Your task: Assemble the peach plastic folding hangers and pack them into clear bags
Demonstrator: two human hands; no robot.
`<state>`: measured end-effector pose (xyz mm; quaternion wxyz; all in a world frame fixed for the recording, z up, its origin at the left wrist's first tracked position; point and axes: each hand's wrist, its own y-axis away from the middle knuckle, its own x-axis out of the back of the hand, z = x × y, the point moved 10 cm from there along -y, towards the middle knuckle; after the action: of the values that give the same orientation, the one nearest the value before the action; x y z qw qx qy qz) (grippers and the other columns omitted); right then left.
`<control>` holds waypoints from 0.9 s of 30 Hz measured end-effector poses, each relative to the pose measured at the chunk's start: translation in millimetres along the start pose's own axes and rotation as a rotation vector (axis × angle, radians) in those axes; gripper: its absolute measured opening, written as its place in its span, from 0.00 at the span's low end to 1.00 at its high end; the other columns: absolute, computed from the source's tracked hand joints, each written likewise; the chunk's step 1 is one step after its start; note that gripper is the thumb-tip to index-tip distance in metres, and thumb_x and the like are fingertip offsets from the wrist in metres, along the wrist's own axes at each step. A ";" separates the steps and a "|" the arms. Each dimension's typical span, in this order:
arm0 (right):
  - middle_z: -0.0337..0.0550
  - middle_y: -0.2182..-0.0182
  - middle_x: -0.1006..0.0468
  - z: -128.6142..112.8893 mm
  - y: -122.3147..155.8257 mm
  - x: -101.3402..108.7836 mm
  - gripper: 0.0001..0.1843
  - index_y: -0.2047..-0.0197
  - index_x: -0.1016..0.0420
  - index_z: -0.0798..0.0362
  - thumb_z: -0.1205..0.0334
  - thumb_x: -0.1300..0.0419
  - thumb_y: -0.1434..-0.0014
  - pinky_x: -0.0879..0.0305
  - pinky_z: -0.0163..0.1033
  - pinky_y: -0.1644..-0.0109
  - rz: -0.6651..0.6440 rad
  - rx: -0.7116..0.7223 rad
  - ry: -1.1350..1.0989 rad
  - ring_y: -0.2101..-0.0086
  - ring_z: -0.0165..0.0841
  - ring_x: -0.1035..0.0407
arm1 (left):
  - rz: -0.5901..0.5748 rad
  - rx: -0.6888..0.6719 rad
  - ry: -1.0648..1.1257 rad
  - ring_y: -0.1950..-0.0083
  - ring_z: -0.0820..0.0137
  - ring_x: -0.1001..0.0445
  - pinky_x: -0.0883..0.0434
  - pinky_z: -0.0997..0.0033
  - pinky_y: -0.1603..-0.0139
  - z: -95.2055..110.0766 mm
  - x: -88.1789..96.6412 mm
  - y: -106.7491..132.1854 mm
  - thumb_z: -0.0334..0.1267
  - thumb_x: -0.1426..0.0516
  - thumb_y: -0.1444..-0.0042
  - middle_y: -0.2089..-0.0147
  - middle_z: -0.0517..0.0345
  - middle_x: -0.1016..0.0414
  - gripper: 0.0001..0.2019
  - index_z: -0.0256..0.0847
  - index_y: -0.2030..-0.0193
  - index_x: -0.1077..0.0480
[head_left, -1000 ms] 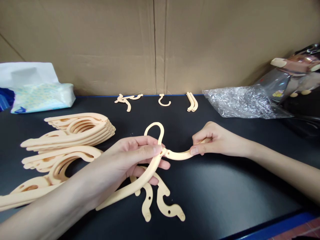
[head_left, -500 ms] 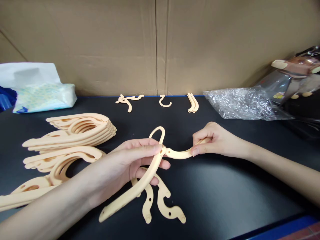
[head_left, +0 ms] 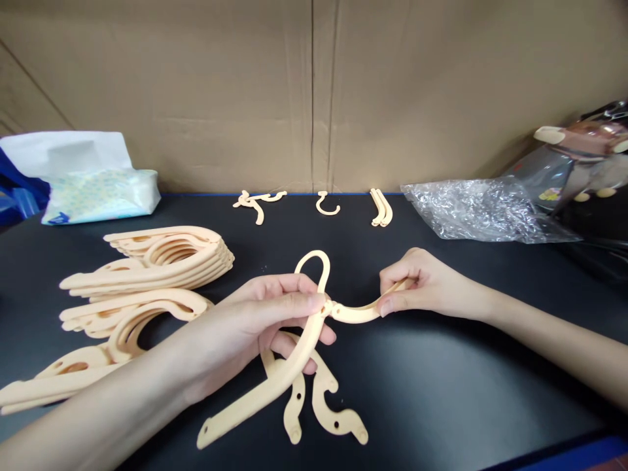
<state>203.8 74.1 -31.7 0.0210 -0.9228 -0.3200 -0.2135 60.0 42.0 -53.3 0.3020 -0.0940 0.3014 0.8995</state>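
Head view — a cream hanger (head_left: 294, 364) held over the dark surface (head_left: 451, 386).
I see the left hand (head_left: 267, 320) pinching its joint below the hook (head_left: 313, 254), the right hand (head_left: 417, 281) pinching the outstretched arm (head_left: 356, 316) — loose pieces (head_left: 321, 402) lie beneath, folded hangers (head_left: 142, 299) sit stacked at left.

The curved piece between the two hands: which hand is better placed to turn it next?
Right, I think: the right hand pinches this curved piece away from the hook, which may give leverage, while the left hand pinches the long piece just below the hook.
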 end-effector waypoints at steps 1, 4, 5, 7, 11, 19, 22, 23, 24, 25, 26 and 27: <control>0.28 0.85 0.49 -0.4 0.1 -0.1 0.23 0.81 0.31 0.57 0.49 0.30 0.47 0.61 0.34 0.78 0.001 0.004 0.000 0.80 0.22 0.58 | -0.003 -0.003 -0.006 0.75 0.73 0.22 0.25 0.80 0.73 0.5 -0.3 -0.2 0.40 0.39 0.41 0.71 0.56 0.20 0.08 0.39 0.67 0.29; 0.28 0.85 0.50 -0.5 0.4 -0.4 0.22 0.81 0.31 0.57 0.51 0.31 0.47 0.62 0.33 0.78 0.001 0.015 0.012 0.80 0.22 0.58 | 0.020 -0.013 -0.037 0.76 0.74 0.22 0.26 0.81 0.74 2.2 1.2 -1.4 0.40 0.39 0.41 0.70 0.56 0.20 0.09 0.39 0.69 0.31; 0.28 0.85 0.50 0.1 0.3 -0.2 0.22 0.81 0.31 0.57 0.51 0.31 0.47 0.62 0.33 0.78 0.003 0.015 0.015 0.80 0.22 0.58 | 0.036 -0.015 -0.048 0.76 0.74 0.23 0.26 0.81 0.74 2.8 2.2 -1.6 0.39 0.39 0.41 0.70 0.56 0.20 0.09 0.39 0.69 0.31; 0.28 0.85 0.50 2.2 -0.3 0.4 0.23 0.81 0.32 0.57 0.51 0.31 0.47 0.62 0.33 0.78 0.014 0.009 0.019 0.80 0.21 0.58 | 0.062 -0.029 -0.074 0.76 0.74 0.23 0.25 0.80 0.73 4.7 3.4 -1.6 0.39 0.39 0.41 0.69 0.57 0.20 0.09 0.40 0.69 0.31; 0.28 0.85 0.49 5.6 -2.2 0.1 0.23 0.81 0.31 0.57 0.51 0.31 0.47 0.62 0.33 0.78 0.032 -0.007 0.041 0.80 0.22 0.58 | 0.105 -0.091 -0.142 0.74 0.74 0.24 0.24 0.79 0.71 10.5 4.7 0.3 0.39 0.38 0.42 0.69 0.58 0.21 0.10 0.39 0.71 0.32; 0.29 0.86 0.49 7.1 -1.4 -0.8 0.26 0.83 0.33 0.56 0.47 0.31 0.49 0.62 0.33 0.79 0.076 -0.073 0.072 0.81 0.22 0.58 | 0.182 -0.161 -0.249 0.65 0.69 0.23 0.23 0.73 0.67 12.0 16.6 -2.1 0.43 0.37 0.44 0.65 0.57 0.21 0.11 0.39 0.71 0.30; 0.29 0.85 0.50 9.3 -0.9 -0.3 0.26 0.83 0.34 0.56 0.46 0.31 0.50 0.63 0.33 0.79 0.098 -0.108 0.070 0.81 0.22 0.58 | 0.191 -0.158 -0.268 0.63 0.68 0.23 0.23 0.72 0.66 11.0 18.5 -2.3 0.44 0.38 0.43 0.62 0.54 0.20 0.12 0.39 0.71 0.29; 0.29 0.85 0.50 10.8 -0.6 -0.2 0.26 0.83 0.33 0.56 0.45 0.31 0.50 0.63 0.33 0.80 0.105 -0.127 0.066 0.81 0.22 0.58 | 0.193 -0.157 -0.263 0.63 0.68 0.23 0.23 0.73 0.66 10.9 18.6 -2.3 0.44 0.38 0.43 0.62 0.54 0.20 0.12 0.38 0.71 0.29; 0.29 0.85 0.49 12.3 -0.2 -0.1 0.26 0.83 0.32 0.56 0.45 0.31 0.51 0.63 0.33 0.80 0.112 -0.147 0.062 0.80 0.22 0.57 | 0.193 -0.156 -0.256 0.64 0.68 0.23 0.23 0.73 0.67 10.8 18.3 -2.3 0.43 0.38 0.43 0.62 0.54 0.20 0.11 0.38 0.71 0.29; 0.30 0.85 0.49 13.7 0.4 0.0 0.26 0.83 0.32 0.56 0.44 0.31 0.51 0.62 0.33 0.80 0.121 -0.167 0.062 0.80 0.22 0.57 | 0.197 -0.159 -0.246 0.65 0.69 0.23 0.23 0.74 0.67 11.1 18.2 -2.3 0.42 0.38 0.43 0.64 0.54 0.20 0.11 0.38 0.71 0.29; 0.30 0.86 0.48 15.1 1.0 0.1 0.26 0.82 0.31 0.56 0.44 0.30 0.52 0.62 0.33 0.80 0.131 -0.185 0.067 0.80 0.22 0.57 | 0.206 -0.163 -0.241 0.67 0.70 0.23 0.24 0.75 0.68 11.6 18.4 -2.2 0.41 0.38 0.44 0.65 0.55 0.20 0.11 0.38 0.72 0.29; 0.30 0.85 0.48 16.0 1.7 0.2 0.26 0.82 0.31 0.56 0.43 0.30 0.52 0.62 0.33 0.80 0.141 -0.197 0.073 0.80 0.22 0.57 | 0.218 -0.167 -0.239 0.67 0.71 0.23 0.24 0.76 0.69 12.2 19.0 -2.1 0.41 0.38 0.44 0.67 0.56 0.20 0.11 0.38 0.73 0.30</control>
<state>211.0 75.7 -46.0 -0.0433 -0.9321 -0.2309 -0.2757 46.3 59.9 -51.1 0.2273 0.0221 0.1961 0.9536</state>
